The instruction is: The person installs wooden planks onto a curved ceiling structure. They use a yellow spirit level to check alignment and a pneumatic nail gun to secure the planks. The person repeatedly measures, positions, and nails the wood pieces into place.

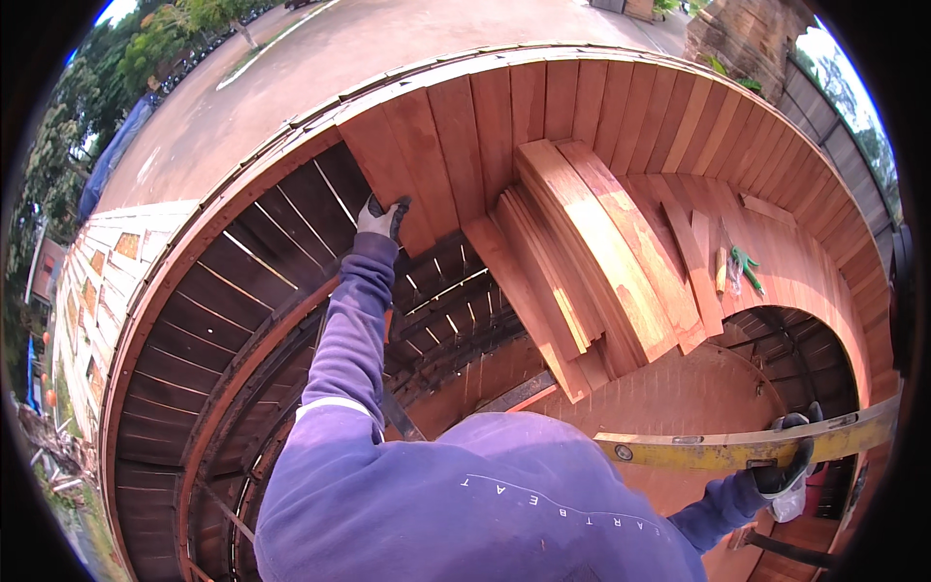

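My left hand [383,215], in a grey and black glove, is closed on the left edge of the end wooden plank [393,175] in a curved row. That plank lies beside the uncovered dark frame slats [291,223]. Low at the right, my right hand [793,458], also gloved, is wrapped round a yellow spirit level [698,453]. The level extends leftward from the hand toward my body and rightward past it. Part of each hand's grip is hidden.
A stack of loose planks [592,262] rests on the curved bench. Beyond it lie a green-handled tool [745,267], a small wooden-handled tool [721,270] and a loose board [768,210]. Metal frame bars [402,417] run below my left arm. Pavement [388,48] borders the outer rim.
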Demonstrator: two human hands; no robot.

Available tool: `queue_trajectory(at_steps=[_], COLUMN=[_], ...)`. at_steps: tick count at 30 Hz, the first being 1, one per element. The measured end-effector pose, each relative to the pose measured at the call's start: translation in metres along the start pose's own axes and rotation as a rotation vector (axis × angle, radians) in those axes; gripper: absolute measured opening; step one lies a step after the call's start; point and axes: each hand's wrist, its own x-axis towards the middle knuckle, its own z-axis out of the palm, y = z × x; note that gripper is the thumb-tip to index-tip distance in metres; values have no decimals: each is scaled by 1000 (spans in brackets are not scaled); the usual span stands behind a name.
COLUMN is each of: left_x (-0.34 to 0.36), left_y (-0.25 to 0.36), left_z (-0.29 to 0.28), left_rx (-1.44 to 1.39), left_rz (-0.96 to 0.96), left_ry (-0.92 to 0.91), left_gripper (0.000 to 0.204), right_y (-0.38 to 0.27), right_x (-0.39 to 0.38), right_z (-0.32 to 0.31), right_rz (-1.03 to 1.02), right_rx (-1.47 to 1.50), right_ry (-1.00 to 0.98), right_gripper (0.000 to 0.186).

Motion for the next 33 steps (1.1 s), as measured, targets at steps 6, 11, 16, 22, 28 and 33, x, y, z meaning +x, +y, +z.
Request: queue_trajectory(at_steps=[6, 11, 16, 22, 28, 33], left_x=[3, 0, 10, 5, -1, 1], left_y=[5, 14, -9, 4, 24, 21], left_z=[-8, -5, -20, -9, -4, -8], left_rx=[-53, -59, -41, -48, 155, 210], left_rz=[-57, -146, -133, -207, -226, -87], left_ry=[-65, -65, -82, -42, -28, -79], left_gripper=[38, 35, 35, 36, 39, 43], right_y=[-1, -9, 1, 12, 20, 38], right_x=[-4, -13, -15, -3, 10, 18], right_z=[-1, -5, -8, 8, 23, 19], right_rz=[62, 564, 600, 557, 568, 564], right_rx=[14, 542, 680, 694, 746, 723], right_ry=[64, 355, 323, 285, 249, 189], right_gripper=[49, 57, 57, 60, 61, 61])
